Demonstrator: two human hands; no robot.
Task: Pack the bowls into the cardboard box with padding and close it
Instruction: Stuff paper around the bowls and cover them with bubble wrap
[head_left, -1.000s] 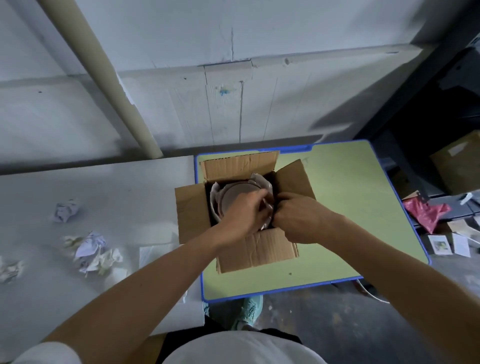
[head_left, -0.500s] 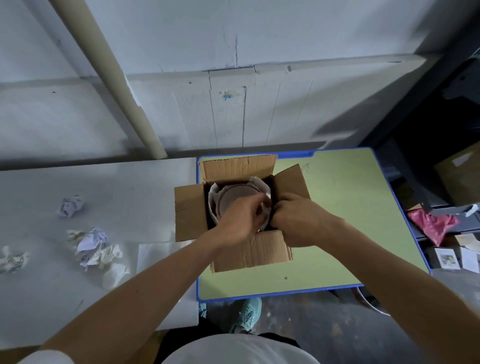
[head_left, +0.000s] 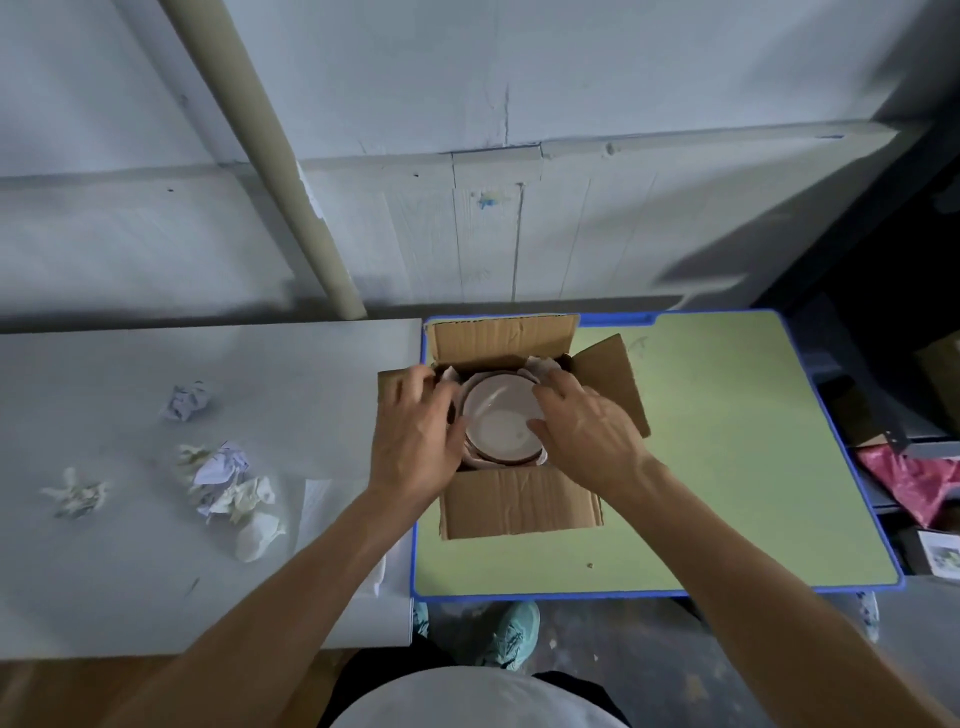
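Fingers (head_left: 410, 382) of my left hand (head_left: 415, 441) and right hand (head_left: 589, 436) lie loosely bent, gripping nothing, against the paper padding (head_left: 540, 366) either side of the bowl (head_left: 501, 423) inside the open cardboard box (head_left: 519, 504) at the far left corner of the green tabletop (head_left: 727, 441).

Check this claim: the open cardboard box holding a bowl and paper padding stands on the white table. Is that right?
No. The head view shows the cardboard box on the green table, not the white one. The rest holds: the box is open, with a bowl and paper padding inside.
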